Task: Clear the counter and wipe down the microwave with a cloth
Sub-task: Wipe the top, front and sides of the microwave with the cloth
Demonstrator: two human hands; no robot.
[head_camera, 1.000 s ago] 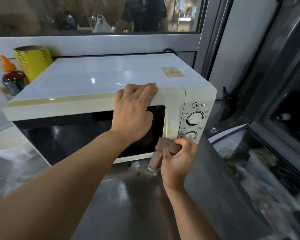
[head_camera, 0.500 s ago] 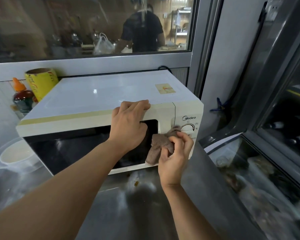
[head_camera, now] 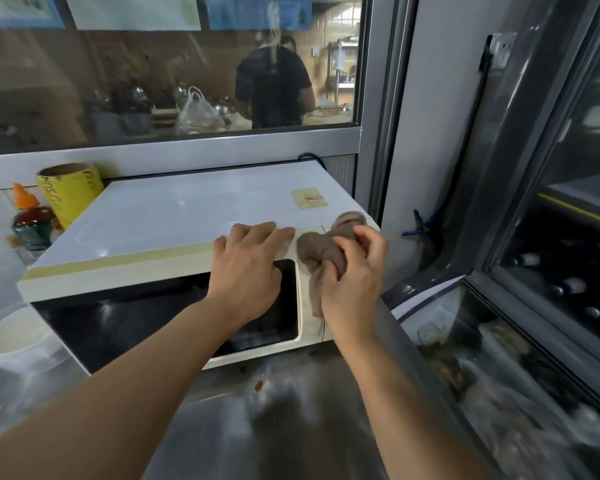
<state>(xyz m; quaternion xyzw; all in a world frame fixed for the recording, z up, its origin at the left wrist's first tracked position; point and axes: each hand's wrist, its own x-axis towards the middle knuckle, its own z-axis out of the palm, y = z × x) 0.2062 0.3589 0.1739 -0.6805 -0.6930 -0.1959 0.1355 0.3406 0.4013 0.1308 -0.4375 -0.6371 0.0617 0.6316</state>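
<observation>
Leaning over the steel counter (head_camera: 291, 420), where a few brown crumbs are lying just in front of the microwave (head_camera: 187, 216), I am working with both arms stretched forward. I am bracing my left hand (head_camera: 246, 271) on the top front edge of the oven, fingers lying fairly straight over the lip above the dark door glass, holding nothing. Just beside it, I am pinching the brown cloth (head_camera: 323, 251) in my right hand (head_camera: 354, 282), fingers and thumb curled around its bunched middle; one end is hanging down over the control panel at the front right, and the other end is poking up onto the top right corner. So the cloth is running roughly up and down across that front corner, and I am judging that the white top is what is waiting next: it is spreading away from my fingers to the left and toward the back, past the small yellowed sticker (head_camera: 309, 198). My right hand is the nearer one to that surface and is already carrying the cloth, so the sweep is probably going leftward and away from me. Beyond the left side, a plastic bowl (head_camera: 11, 337), an orange-capped sauce bottle (head_camera: 32, 220) and a yellow canister (head_camera: 71, 192) are standing on the counter, not yet cleared. Farther back, a person is standing behind the window (head_camera: 170, 81).
</observation>
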